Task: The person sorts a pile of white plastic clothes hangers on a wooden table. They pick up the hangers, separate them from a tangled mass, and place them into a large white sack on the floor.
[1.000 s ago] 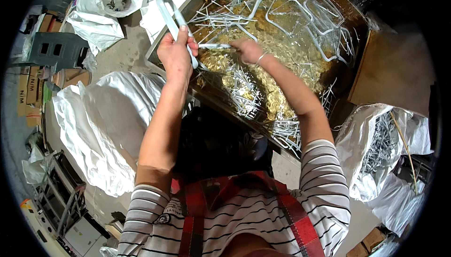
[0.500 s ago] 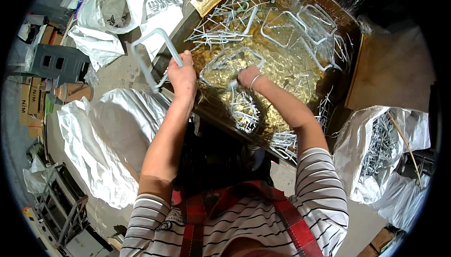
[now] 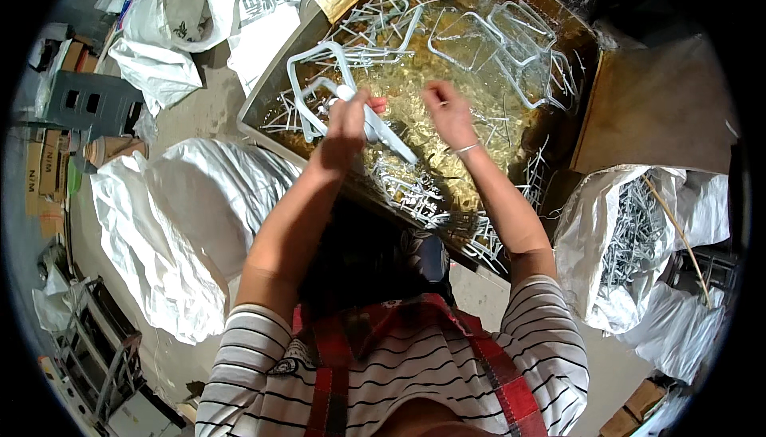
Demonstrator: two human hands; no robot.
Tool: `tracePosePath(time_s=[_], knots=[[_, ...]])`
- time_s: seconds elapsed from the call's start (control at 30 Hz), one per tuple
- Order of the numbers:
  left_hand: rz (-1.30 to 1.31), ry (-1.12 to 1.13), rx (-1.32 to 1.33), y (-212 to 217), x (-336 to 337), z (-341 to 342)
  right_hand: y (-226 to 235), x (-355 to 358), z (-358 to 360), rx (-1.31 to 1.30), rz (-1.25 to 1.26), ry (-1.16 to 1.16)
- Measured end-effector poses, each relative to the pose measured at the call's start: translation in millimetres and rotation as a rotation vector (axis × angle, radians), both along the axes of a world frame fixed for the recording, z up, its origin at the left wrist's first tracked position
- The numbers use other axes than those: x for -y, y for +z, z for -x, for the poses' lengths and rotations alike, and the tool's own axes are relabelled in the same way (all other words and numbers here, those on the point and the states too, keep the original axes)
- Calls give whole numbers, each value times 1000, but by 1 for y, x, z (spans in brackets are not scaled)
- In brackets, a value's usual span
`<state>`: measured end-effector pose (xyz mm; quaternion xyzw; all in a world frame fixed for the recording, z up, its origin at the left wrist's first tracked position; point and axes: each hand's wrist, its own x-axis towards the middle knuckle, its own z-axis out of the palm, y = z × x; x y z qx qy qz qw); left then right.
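My left hand (image 3: 348,124) is closed around pale grey bent frames (image 3: 317,52) with rounded corners, above the left part of a water-filled metal tub (image 3: 254,118). At least two frames appear gathered in it, one leaning down to the right. My right hand (image 3: 452,121) hovers over the water to the right of them, its fingers loosely curled and apart, with nothing visible in them. More grey frames (image 3: 523,34) lie in the water at the far right. Thin grey branching pieces (image 3: 383,18) pile up at the far left, and more (image 3: 407,189) lie by the near edge.
A white sack (image 3: 171,237) stands left of the tub, another open sack (image 3: 191,6) behind it. At right, a white sack (image 3: 586,277) holds grey pieces (image 3: 638,233) and a thin stick. A brown board (image 3: 650,110) stands at the tub's right side. Water falls at the far edge.
My left hand has moved right, bringing its frame over the tub, where another frame is now with it. My right hand has left the frame in the water and moved slightly right and away.
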<state>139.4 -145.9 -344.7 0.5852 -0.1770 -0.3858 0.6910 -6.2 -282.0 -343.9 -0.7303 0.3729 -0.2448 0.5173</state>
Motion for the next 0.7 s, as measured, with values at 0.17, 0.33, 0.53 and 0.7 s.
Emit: tracePosePath(time_s=[0.17, 0.33, 0.53, 0.7], knots=[[87, 157, -584, 32, 8, -23, -71, 22, 28, -541, -422, 3], [335, 162, -722, 47, -1, -30, -79, -16, 2, -196, -1129, 82], [288, 178, -662, 50, -3, -37, -19, -13, -8, 313, -1425, -144], [245, 278, -548, 65, 9, -25, -17, 35, 26, 222, -892, 3]])
